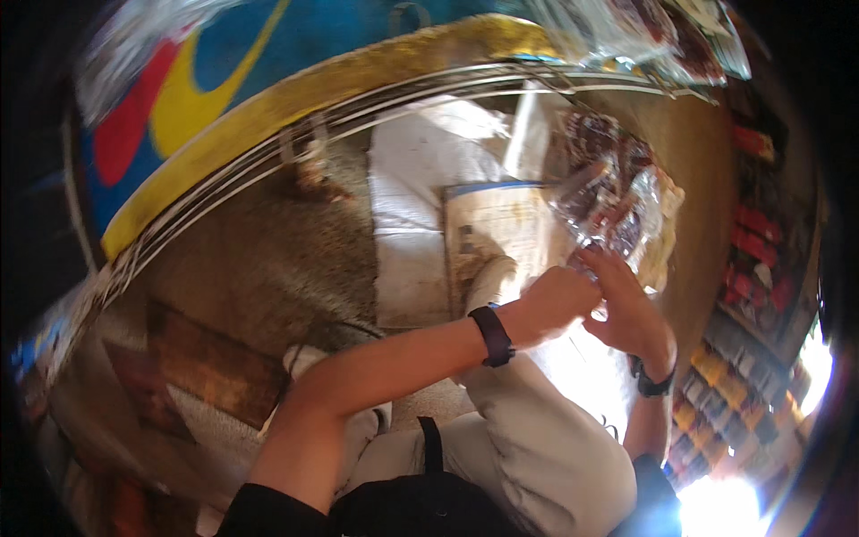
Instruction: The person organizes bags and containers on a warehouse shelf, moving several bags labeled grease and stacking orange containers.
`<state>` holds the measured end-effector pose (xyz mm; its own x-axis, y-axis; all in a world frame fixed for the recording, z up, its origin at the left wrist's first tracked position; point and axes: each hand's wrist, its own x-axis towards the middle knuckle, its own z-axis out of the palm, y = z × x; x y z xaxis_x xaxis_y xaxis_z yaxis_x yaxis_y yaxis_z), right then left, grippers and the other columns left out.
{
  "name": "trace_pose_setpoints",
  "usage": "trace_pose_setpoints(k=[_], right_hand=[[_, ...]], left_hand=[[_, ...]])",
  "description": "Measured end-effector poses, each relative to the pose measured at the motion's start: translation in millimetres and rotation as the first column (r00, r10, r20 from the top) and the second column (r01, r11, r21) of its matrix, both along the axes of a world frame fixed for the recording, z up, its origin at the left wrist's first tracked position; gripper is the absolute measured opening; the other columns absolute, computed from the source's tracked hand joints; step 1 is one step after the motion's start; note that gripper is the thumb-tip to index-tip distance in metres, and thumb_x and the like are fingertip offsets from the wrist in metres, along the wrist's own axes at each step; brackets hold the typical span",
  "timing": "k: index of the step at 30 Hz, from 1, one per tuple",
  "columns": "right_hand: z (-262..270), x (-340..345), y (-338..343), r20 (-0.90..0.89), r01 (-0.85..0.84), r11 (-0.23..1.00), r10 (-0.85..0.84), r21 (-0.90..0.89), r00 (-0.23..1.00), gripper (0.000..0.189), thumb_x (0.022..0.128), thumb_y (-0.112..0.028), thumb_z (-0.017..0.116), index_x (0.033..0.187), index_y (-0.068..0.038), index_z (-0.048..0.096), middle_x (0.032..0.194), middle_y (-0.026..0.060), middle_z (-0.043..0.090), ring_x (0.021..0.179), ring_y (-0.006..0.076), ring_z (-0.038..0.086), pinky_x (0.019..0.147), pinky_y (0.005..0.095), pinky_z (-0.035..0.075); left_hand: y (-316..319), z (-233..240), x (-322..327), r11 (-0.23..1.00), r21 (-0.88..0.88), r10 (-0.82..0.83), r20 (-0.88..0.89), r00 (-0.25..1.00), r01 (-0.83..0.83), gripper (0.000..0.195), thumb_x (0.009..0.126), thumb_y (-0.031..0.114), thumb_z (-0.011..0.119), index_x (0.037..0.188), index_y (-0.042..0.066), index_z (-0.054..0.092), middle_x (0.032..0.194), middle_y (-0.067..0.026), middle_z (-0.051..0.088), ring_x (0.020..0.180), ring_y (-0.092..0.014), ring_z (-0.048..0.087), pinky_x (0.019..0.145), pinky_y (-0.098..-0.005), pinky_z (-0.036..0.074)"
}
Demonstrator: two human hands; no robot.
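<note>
A clear plastic bag (604, 188) with dark reddish-brown contents lies beyond my hands, its near end gathered to a narrow neck. My left hand (560, 295), with a black band at the wrist, is curled tight at this gathered end. Close against it, my right hand (627, 305) has its fingers around the same neck, and a dark watch sits on that wrist. The fingers partly hide the plastic between them. Beneath the hands shows a flat printed sheet (496, 215), possibly cardboard, brightly lit on its near right side.
White wire rails (349, 114) run below the yellow edge (335, 74) of a blue, red and yellow panel (221, 74). Filled plastic bags (631, 33) lie at the upper right. Small packages (725, 389) stand in rows at the right. A brown board (208, 362) lies lower left.
</note>
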<state>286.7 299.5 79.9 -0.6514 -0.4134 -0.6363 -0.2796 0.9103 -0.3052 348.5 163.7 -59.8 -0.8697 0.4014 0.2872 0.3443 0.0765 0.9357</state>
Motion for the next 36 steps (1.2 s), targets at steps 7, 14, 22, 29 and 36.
trace_pose_setpoints(k=[7,14,22,29,36], right_hand=[[-19,-50,-154,0.318,0.037,0.840,0.164,-0.541,0.934,0.094,0.085,-0.009,0.092,0.167,-0.008,0.045,0.131,0.0109,0.076,0.122,0.0208,0.070,0.108,0.0369,0.053],[-95,12,-256,0.494,0.280,0.652,0.168,-0.705,0.853,0.052,0.095,-0.017,0.083,0.143,-0.001,0.070,0.117,0.0104,0.079,0.103,0.0183,0.073,0.092,0.0357,0.060],[-90,11,-286,0.726,0.527,0.539,0.262,-0.657,0.636,0.038,0.094,-0.008,0.083,0.131,0.002,0.078,0.114,0.0078,0.082,0.098,0.0153,0.075,0.088,0.0342,0.062],[-42,-59,-424,0.419,0.358,0.291,0.188,-0.887,0.888,0.053,0.114,-0.018,0.061,0.162,0.000,0.048,0.144,0.0103,0.068,0.125,0.0177,0.067,0.106,0.0355,0.056],[-47,-249,-606,-0.349,-0.205,0.417,-0.306,-0.886,0.886,0.056,0.102,-0.038,0.077,0.137,0.006,0.073,0.116,0.0336,0.079,0.105,0.0424,0.081,0.093,0.0464,0.062]], left_hand=[[-185,107,-9,0.642,-0.761,-0.103,-0.210,0.972,-0.096,0.013,0.081,0.010,0.078,0.092,0.003,0.080,0.081,-0.0085,0.078,0.076,-0.022,0.078,0.065,-0.0353,0.061],[-296,143,81,0.449,-0.583,0.229,-0.657,0.718,-0.677,0.017,0.092,0.015,0.075,0.105,0.004,0.075,0.114,-0.0125,0.078,0.109,-0.027,0.076,0.098,-0.0404,0.059],[-344,65,217,0.244,-0.266,0.950,0.260,0.174,-0.933,0.077,0.099,0.015,0.085,0.163,0.004,0.044,0.156,-0.0164,0.058,0.143,-0.029,0.058,0.114,-0.0459,0.053],[-428,87,87,0.352,0.192,0.801,0.445,0.401,-0.916,0.088,0.103,0.012,0.081,0.172,0.002,0.028,0.160,-0.0183,0.056,0.143,-0.027,0.059,0.119,-0.0453,0.052],[-643,97,-128,0.402,-0.031,0.915,0.035,0.401,-0.915,0.087,0.101,0.024,0.085,0.170,-0.003,0.038,0.144,-0.0189,0.070,0.129,-0.023,0.069,0.111,-0.0376,0.055]])
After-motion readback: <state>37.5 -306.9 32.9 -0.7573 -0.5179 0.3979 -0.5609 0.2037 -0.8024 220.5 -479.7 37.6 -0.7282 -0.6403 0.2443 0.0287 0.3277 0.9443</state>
